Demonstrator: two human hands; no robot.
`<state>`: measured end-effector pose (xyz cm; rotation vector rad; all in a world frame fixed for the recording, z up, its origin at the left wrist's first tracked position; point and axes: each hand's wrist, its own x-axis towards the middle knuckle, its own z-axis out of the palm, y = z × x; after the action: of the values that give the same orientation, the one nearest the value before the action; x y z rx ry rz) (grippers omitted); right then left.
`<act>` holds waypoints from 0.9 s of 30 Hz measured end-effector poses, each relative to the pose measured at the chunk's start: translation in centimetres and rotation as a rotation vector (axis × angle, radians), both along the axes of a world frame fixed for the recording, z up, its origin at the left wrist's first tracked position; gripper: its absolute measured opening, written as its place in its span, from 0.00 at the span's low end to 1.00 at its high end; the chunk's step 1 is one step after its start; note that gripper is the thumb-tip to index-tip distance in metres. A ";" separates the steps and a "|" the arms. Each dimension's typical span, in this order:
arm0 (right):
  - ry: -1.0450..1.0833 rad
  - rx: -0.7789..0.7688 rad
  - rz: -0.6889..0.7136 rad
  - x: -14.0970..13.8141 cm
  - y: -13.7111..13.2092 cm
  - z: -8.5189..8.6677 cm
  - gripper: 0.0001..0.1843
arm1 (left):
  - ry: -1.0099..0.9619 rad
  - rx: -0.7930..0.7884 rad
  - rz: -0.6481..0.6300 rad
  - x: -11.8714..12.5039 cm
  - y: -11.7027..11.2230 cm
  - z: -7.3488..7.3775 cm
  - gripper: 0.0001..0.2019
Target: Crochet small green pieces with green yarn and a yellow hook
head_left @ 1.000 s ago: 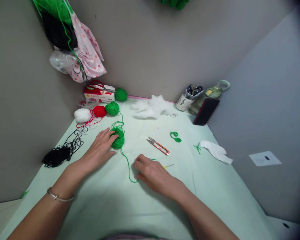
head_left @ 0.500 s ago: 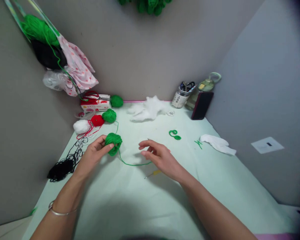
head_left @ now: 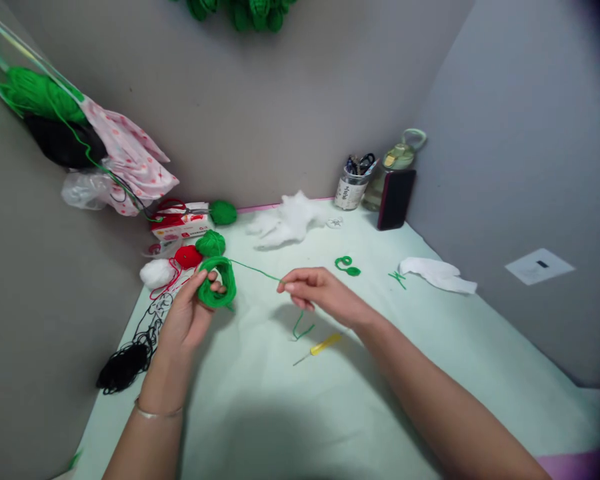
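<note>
My left hand (head_left: pixel 193 310) grips a ring-shaped skein of green yarn (head_left: pixel 228 293), its open middle turned toward me. From the skein a strand (head_left: pixel 255 269) runs across to my right hand (head_left: pixel 313 288), which pinches it between thumb and fingertips. The strand's loose tail (head_left: pixel 303 331) hangs below that hand. Under it on the cloth lies a crochet hook with a yellow handle (head_left: pixel 326 344). A curled green crocheted piece (head_left: pixel 349 268) rests farther back, right of my right hand.
Left lie green (head_left: pixel 211 243), red (head_left: pixel 188 257) and white yarn balls (head_left: pixel 157 273) and tangled black yarn (head_left: pixel 125 368). White stuffing (head_left: pixel 295 221), a pen jar (head_left: pixel 351 190), a bottle (head_left: pixel 399 157) and a phone (head_left: pixel 397 200) stand behind. A white cloth piece (head_left: pixel 439 275) lies right.
My right hand has closed on the yarn strand, now drawn straight from the skein. My left hand has turned the skein so its hole shows. The view has shifted slightly.
</note>
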<state>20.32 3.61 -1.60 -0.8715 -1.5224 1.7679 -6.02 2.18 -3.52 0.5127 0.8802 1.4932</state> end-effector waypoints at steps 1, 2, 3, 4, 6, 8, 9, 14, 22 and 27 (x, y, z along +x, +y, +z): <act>0.004 0.019 -0.037 1.0 0.3 0.6 0.15 | -0.021 -0.004 0.023 -0.4 0.2 -0.2 0.03; -0.006 0.029 -0.053 1.9 0.5 1.3 0.15 | -0.042 -0.010 0.046 -0.8 0.4 -0.4 0.05; -0.015 0.051 -0.038 2.8 0.5 2.0 0.15 | -0.065 -0.016 0.071 -1.2 0.6 -0.6 0.08; -0.025 0.086 -0.017 3.7 0.4 2.7 0.15 | -0.096 -0.023 0.093 -1.5 0.7 -0.8 0.10; -0.047 0.148 0.052 5.3 -0.2 4.2 0.13 | -0.176 -0.039 0.130 -1.8 0.9 -1.1 0.15; -0.023 0.242 0.126 6.8 -1.0 5.4 0.12 | -0.249 -0.048 0.148 -1.9 0.9 -1.2 0.21; 0.007 0.282 0.164 7.4 -1.4 5.8 0.12 | -0.265 -0.050 0.148 -1.9 0.9 -1.3 0.22; 0.224 0.442 -0.042 9.0 -2.8 7.0 0.14 | -0.135 -0.057 0.103 -1.6 0.7 -1.4 0.21; 0.253 0.459 -0.356 9.8 -2.8 8.5 0.17 | 0.330 -0.015 -0.157 -1.9 -0.1 -1.0 0.09; 0.260 0.462 -0.356 9.8 -3.0 8.5 0.18 | 0.579 -0.063 -0.320 -2.9 1.7 -0.4 0.12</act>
<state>30.15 0.64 6.92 -0.6043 -1.4172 1.1578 -8.90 3.91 -3.95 1.0170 1.2191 1.0293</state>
